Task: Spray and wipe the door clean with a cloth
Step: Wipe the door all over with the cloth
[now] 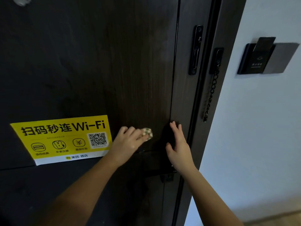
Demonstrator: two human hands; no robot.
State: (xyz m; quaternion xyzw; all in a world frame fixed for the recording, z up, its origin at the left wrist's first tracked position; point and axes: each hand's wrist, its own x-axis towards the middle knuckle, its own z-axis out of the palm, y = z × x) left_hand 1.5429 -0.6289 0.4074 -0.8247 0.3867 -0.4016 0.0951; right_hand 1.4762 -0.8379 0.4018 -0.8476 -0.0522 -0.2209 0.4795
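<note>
Presses cloth (147,134) to door (97,62) with left hand (128,141), fingers curled over the small patterned wad so that only its far end shows past the fingertips. Probably bunched that way to put firm pressure on one patch, just right of sticker (65,139) and toward the door's latch edge. Lays right hand (178,144) flat beside it, fingers straight and slightly spread, holding nothing, right at the latch edge over a dark lock area. Seemingly braces the door there so that it does not swing under the rubbing. Hands near each other, not touching. No spray bottle in view, so looks like the wiping step and not the spraying. Reads on the yellow sticker, in bold black, "扫码秒连Wi-Fi", with QR code (97,139) at its right and three icons below, captions too small to read surely. Reads "美团·酒店" on the white strip at the bottom. Beyond the latch edge, chain (211,93) slack from frame (231,22), unhooked from track (195,49) on the door. Further right, on wall (260,128), card holder (250,62) with dark card (264,44) slotted in, small print too blurred to read.
</note>
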